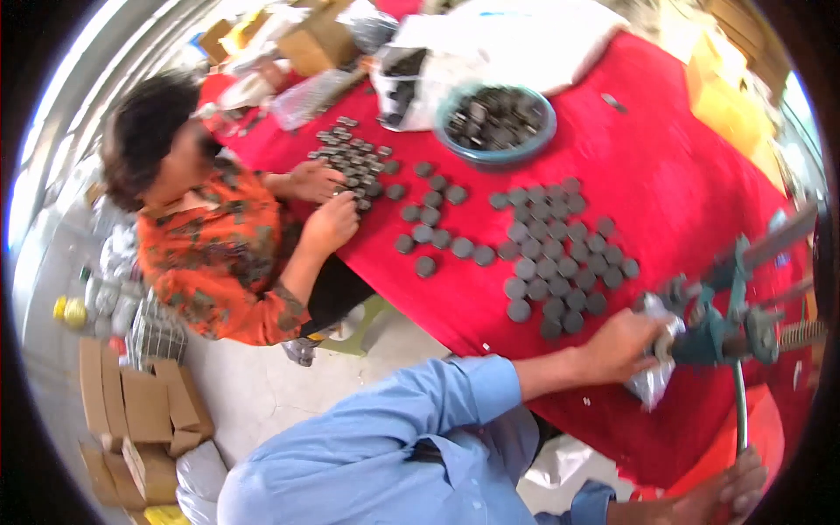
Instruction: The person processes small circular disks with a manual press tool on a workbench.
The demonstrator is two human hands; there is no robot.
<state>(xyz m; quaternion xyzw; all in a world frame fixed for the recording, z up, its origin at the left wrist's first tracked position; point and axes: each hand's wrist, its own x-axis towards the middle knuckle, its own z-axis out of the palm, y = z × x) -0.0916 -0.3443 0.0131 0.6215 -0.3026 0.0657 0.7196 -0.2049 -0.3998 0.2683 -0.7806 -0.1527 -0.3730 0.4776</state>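
Note:
A green hand press [726, 337] with a threaded rod stands at the table's right side. My left hand [623, 344] reaches to its working end, fingers closed on something small that I cannot make out. A clear plastic bag [652, 385] hangs beside those fingers. Lower right, my right hand [742, 486] is wrapped round the lower end of the press's metal lever [741, 411]. Left of the press lies a wide group of dark round caps [551, 262], flat on the red table [490, 328].
Across the table's left edge, a co-worker [219, 245] in an orange patterned shirt handles small metal pieces [346, 157]. A blue basin [472, 153] full of dark parts stands at the back, near a white sack [534, 44]. Cardboard boxes [144, 398] sit on the floor.

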